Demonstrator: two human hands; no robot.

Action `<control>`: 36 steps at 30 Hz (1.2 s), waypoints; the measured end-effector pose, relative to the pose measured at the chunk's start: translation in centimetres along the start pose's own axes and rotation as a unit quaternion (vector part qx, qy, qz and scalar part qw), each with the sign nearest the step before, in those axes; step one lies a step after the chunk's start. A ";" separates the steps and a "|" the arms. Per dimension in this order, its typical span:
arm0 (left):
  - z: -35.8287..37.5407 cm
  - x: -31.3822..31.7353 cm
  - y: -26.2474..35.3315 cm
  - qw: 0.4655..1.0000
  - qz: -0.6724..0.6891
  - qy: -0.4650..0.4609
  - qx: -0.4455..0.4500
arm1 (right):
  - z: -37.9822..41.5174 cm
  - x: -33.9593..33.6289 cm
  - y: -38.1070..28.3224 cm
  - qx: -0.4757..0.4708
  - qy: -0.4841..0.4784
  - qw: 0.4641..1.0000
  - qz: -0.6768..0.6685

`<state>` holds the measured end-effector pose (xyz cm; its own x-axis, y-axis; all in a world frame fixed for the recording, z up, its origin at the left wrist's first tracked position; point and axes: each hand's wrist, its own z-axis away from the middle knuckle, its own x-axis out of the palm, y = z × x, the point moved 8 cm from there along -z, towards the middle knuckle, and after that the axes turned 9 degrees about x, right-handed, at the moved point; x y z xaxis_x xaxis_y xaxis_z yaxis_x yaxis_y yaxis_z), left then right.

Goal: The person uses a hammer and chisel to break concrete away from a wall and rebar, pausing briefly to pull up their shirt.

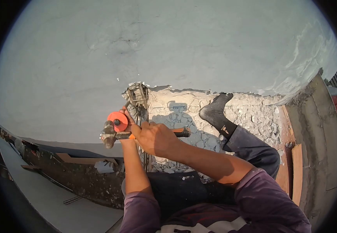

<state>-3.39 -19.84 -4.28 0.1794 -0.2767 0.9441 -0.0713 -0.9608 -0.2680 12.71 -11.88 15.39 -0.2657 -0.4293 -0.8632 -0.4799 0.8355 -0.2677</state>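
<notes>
Nearest the camera, the purple shirt (271, 194) is seen below the grips, its sleeves ending above the bare forearms. The handle of a hammer (183, 132) is held by the right grip (155, 139), with the fingers closed around it; the handle's dark end is left sticking out to the right of the grip, and the metal head (108, 135) is held out to the left. By the left grip (130, 123), partly hidden behind the right one, a chisel (116, 122) with a round orange-red guard (112, 116) is held. The hammer head is seen beside the guard; whether they touch cannot be told. Just beyond the left grip, bent metal bars (138, 97) are exposed at the broken edge of a grey surface (215, 46). To the right of the grips, broken rubble (254, 116) is spread, with a shadow cast over part of it. A dark-covered foot (215, 112) is placed on the rubble. Farther right, a wooden board (297, 171) is seen.
</notes>
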 end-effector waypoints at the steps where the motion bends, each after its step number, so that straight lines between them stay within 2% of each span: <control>1: 0.1 -0.7 0.0 0.999 -0.007 0.052 -0.016 | -0.9 1.3 1.7 0.087 -0.067 0.994 0.003; 2: 0.1 -0.7 0.4 0.998 -0.029 0.052 -0.002 | -1.0 2.5 3.1 0.176 -0.132 0.976 0.003; 3: 0.6 0.5 -0.1 0.997 -0.047 0.053 0.017 | -1.0 1.4 2.1 0.155 -0.107 0.982 -0.003; 4: 1.0 0.8 -0.2 0.996 -0.064 0.058 0.036 | -0.7 0.2 0.5 0.120 -0.062 0.990 -0.026; 5: 0.3 1.0 -0.4 0.992 -0.112 -0.021 0.058 | -0.2 -1.0 -1.3 0.087 -0.018 0.995 -0.050; 8: -0.2 -0.4 -0.3 0.993 -0.081 0.090 0.003 | 0.7 -4.4 -4.7 -0.047 0.095 0.993 -0.052; 10: -0.4 -0.6 -0.3 0.993 -0.071 0.093 -0.009 | 1.0 -3.7 -3.7 -0.144 0.137 0.980 -0.020; 12: -0.2 -0.1 -0.5 0.996 -0.057 0.071 -0.006 | -0.1 0.5 0.4 0.008 -0.031 0.999 0.008; 13: -0.1 -1.3 -0.1 0.994 -0.046 0.101 -0.014 | -0.6 2.3 1.6 0.078 -0.099 0.992 0.012; 14: -1.2 -1.7 0.2 0.996 -0.056 0.069 -0.014 | -0.7 3.8 2.9 0.149 -0.164 0.975 0.016; 15: -1.5 -2.8 0.6 0.997 -0.062 0.043 -0.007 | -0.5 2.3 1.5 0.138 -0.141 0.980 -0.007; 17: -0.5 -0.6 -0.3 0.998 -0.058 0.007 -0.012 | 0.7 -0.3 -2.4 0.045 -0.030 0.997 -0.048; 20: -0.4 -0.4 -0.2 0.997 -0.081 0.006 0.003 | 1.7 -3.6 -5.5 -0.092 0.099 0.989 -0.056; 21: -0.7 -1.4 0.0 0.998 -0.030 0.041 -0.036 | 1.8 -4.5 -6.0 -0.140 0.136 0.980 -0.045; 22: -0.8 -1.6 0.1 0.999 -0.026 0.022 -0.040 | 0.7 -2.4 -3.7 -0.071 0.072 0.995 -0.001; 24: -0.8 -1.1 -0.5 0.998 -0.014 -0.022 -0.051 | -0.9 1.3 1.6 0.067 -0.053 0.992 0.092; 25: -0.2 -1.2 -0.4 0.997 -0.045 0.026 -0.054 | -1.1 1.1 1.8 0.090 -0.059 0.992 0.066; 27: -0.2 -0.9 -0.9 0.998 -0.028 -0.004 -0.059 | -0.6 1.3 1.7 0.137 -0.098 0.986 0.008; 29: -0.2 -0.2 -1.2 0.995 -0.019 -0.028 -0.089 | 0.0 -1.3 -1.9 0.050 -0.013 0.998 -0.040; 30: -0.4 -0.6 -1.1 0.996 -0.022 -0.010 -0.086 | 0.5 -2.8 -3.5 0.011 0.031 0.997 -0.067; 31: -0.5 -1.1 -0.9 0.996 -0.025 0.009 -0.084 | 0.9 -3.8 -4.7 -0.036 0.050 0.998 -0.033; 34: -0.4 -1.2 -0.5 0.995 -0.036 0.056 -0.073 | 0.2 -1.9 -2.0 -0.117 0.103 0.988 -0.004; 35: -0.1 -1.0 -0.7 0.994 -0.034 0.078 -0.062 | -0.5 1.5 1.4 0.009 -0.010 0.999 0.038; 36: 0.1 -1.1 -0.8 0.994 -0.030 0.098 -0.049 | -0.5 2.6 2.5 0.061 -0.060 0.996 0.012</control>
<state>-3.40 -18.76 -5.13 -0.0077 -0.2012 0.9795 -0.1638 -0.9661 -0.1997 10.37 -11.07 12.70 -0.1714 -0.3701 -0.9130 -0.3667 0.8841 -0.2896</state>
